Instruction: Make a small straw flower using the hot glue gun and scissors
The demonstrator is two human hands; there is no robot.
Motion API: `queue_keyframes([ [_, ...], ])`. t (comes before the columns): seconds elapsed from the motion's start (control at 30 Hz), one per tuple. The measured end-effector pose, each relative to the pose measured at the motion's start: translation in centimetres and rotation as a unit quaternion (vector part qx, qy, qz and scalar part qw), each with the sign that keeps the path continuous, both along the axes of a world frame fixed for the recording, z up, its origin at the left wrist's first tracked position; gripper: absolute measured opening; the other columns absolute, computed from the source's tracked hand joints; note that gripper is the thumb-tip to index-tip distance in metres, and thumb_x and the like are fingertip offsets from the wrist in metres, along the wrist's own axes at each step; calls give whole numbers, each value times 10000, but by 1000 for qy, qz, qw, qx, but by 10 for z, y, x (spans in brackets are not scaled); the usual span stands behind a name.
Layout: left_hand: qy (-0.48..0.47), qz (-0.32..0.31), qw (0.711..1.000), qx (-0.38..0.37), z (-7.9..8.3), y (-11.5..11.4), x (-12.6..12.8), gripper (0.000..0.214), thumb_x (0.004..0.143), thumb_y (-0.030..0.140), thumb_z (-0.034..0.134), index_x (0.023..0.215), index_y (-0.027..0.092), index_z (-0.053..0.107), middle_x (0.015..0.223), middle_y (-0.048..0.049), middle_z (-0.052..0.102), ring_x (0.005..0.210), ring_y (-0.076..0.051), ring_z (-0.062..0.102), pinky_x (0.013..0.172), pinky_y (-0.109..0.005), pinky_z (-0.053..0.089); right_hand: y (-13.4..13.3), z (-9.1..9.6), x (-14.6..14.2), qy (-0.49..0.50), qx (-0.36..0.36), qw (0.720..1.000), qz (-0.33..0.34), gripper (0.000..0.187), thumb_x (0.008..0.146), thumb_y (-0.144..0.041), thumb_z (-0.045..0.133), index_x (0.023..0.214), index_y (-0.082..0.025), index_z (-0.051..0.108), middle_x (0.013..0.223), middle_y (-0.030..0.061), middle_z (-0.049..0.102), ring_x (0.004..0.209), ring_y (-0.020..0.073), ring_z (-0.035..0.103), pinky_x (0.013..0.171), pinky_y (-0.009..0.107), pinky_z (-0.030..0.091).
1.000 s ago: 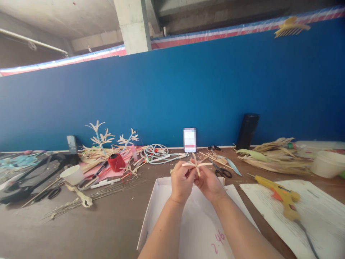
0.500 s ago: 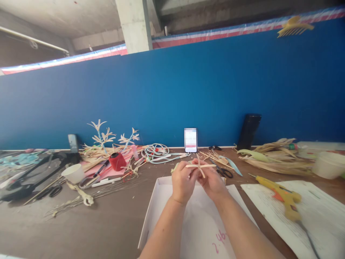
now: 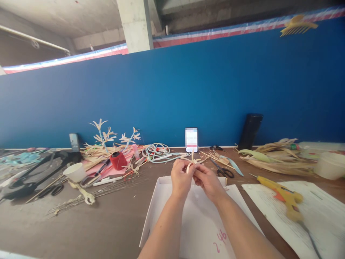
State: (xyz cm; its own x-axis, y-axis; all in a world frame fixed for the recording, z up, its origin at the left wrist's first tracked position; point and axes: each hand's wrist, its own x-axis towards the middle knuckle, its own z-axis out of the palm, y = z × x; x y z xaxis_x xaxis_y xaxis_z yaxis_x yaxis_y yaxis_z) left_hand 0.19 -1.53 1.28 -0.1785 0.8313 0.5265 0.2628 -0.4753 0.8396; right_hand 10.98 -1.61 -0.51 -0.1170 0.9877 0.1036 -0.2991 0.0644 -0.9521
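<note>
Above a shallow white box lid point(image 3: 201, 223), my left hand point(image 3: 181, 177) pinches a small flower of pale husk-like strips point(image 3: 193, 162). My right hand point(image 3: 209, 180) meets it from the other side, its thumb and fingers closed at the flower's base. The strips fan out above the fingertips, and one curls down between the two hands. Whatever stem sits below is hidden by the fingers. Just beyond the right hand lie black-handled scissors point(image 3: 225, 172) and several thin pale sticks point(image 3: 215, 158).
On the right, a yellow glue gun point(image 3: 285, 198) rests on printed paper point(image 3: 320, 216), with dried husks point(image 3: 280, 160) behind. To the left are a white cup point(image 3: 75, 173), red thread spool point(image 3: 118, 161), wires point(image 3: 107, 192) and finished-looking husk flowers point(image 3: 104, 135). A phone point(image 3: 191, 139) leans against the blue partition point(image 3: 167, 90).
The flower has shifted left and turned in my fingers: its strips were spread in a wide cross and now look bunched and curled. My right hand has moved slightly left, closer to the left one.
</note>
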Motion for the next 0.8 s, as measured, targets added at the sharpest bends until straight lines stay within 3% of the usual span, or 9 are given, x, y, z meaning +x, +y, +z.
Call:
queue_keyframes([
  [0.37,-7,15,1000,-10,1,-3,1,68,718,192,613,651,180,612,713,9,534,660,-109,494,593,-219,376,2,0,-1,-55,12,996,-63,382,701,-490,643,931,-187,669,510,-40,469,461,89,362,446,229,243],
  [0.57,0,27,999,-25,-1,0,1,68,713,201,621,659,174,592,715,13,518,642,-103,477,599,-219,374,3,-2,-1,-92,18,992,-84,335,687,-478,653,840,-180,662,484,-45,454,455,89,354,444,230,248],
  [0.63,-2,15,1000,-27,-2,2,0,54,710,227,639,717,177,618,737,12,519,629,-96,469,605,-220,382,3,-3,0,-90,23,992,-83,319,687,-492,645,762,-181,645,481,-47,442,453,88,351,441,231,240],
  [0.8,-16,-54,998,-31,-5,5,-2,314,660,284,710,954,199,637,910,-13,548,627,-80,474,630,-225,420,4,-5,1,-71,20,994,-77,331,685,-515,641,722,-186,631,484,-54,408,457,88,325,446,236,218],
])
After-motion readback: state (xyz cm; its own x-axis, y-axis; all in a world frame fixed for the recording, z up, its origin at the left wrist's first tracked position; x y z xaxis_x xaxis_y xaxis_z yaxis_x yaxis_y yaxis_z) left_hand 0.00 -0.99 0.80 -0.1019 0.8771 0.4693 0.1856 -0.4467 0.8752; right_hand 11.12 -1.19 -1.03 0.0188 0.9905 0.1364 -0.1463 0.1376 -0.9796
